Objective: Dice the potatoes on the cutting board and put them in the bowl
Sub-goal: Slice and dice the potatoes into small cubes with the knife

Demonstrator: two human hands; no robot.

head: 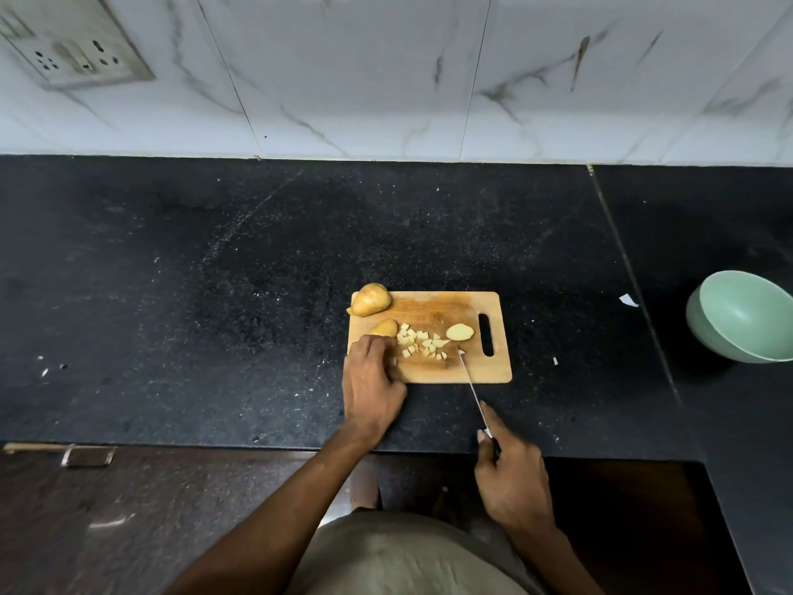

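Note:
A wooden cutting board (467, 307) lies on the black counter. On its far left corner sits a whole potato (371, 299). My left hand (372, 382) holds a cut potato piece (384, 327) at the board's left side, fingers curled over it. Several small diced cubes (418, 342) lie in the middle, and a flat potato slice (460, 332) rests near the handle slot. My right hand (510, 474) grips a knife (470, 384) by its handle, the blade tip reaching onto the board beside the cubes. A green bowl (744, 315) stands far right, tilted.
The black counter (214, 294) runs left and behind the board, ending at a white marbled tile wall (386, 79) with a socket plate (71, 49) at upper left. Small white scraps (628, 299) lie between board and bowl. The counter's front edge is just below my hands.

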